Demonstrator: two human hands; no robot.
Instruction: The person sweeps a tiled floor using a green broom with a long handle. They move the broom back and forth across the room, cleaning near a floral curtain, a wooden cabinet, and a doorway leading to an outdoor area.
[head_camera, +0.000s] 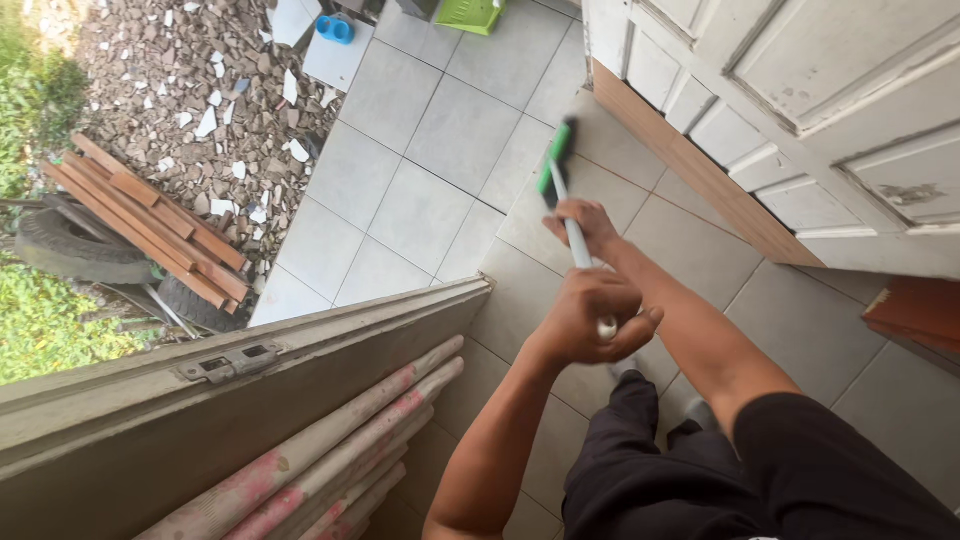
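I hold a broom with a pale handle (577, 243) and a green head (555, 162) out in front of me. My left hand (588, 318) is closed around the top end of the handle. My right hand (586, 226) grips the handle lower down, closer to the head. The green head rests on the grey floor tiles (440, 130) just in front of a white panelled door (800, 90) and its brown base strip (690, 165).
An open door leaf (240, 390) with a metal latch plate (232, 362) stands at my left, several pink-stained poles (330, 460) leaning behind it. Outside lie rubble (190, 90), wooden planks (150, 215), tyres (75, 250), a green crate (468, 14) and a blue object (335, 29).
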